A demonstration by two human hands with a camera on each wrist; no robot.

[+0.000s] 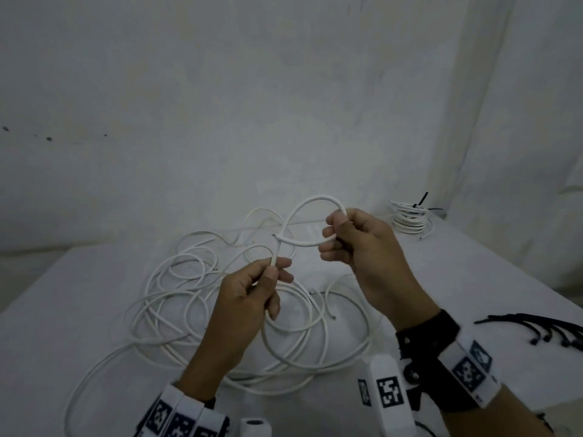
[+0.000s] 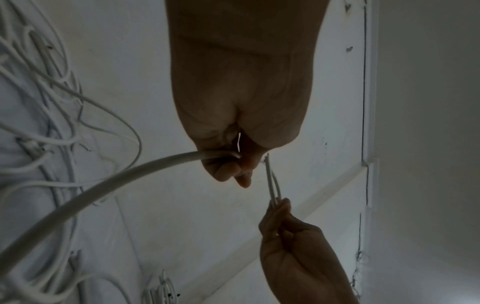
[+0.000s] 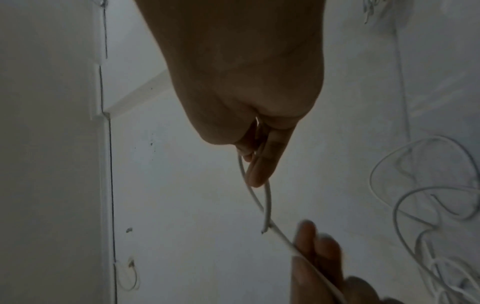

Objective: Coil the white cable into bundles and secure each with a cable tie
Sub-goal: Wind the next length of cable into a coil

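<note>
First small loop of white cable [image 1: 310, 216] pinched in right hand [image 1: 362, 247], feed strand gripped just near-left in left hand [image 1: 252, 294], slack running down to the tangle [image 1: 220, 310] nearer on the table [image 1: 47, 310].

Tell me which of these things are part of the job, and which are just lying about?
In use:
white cable, held by left hand and right hand
loose cable pile
black cable ties

Lying about:
finished bundle, already tied
table

Bare left hand [image 1: 244, 305] and right hand [image 1: 367, 257]; white wristbands [image 1: 473, 370] with black square-patterned markers (right over black strap [image 1: 426, 334]).
</note>
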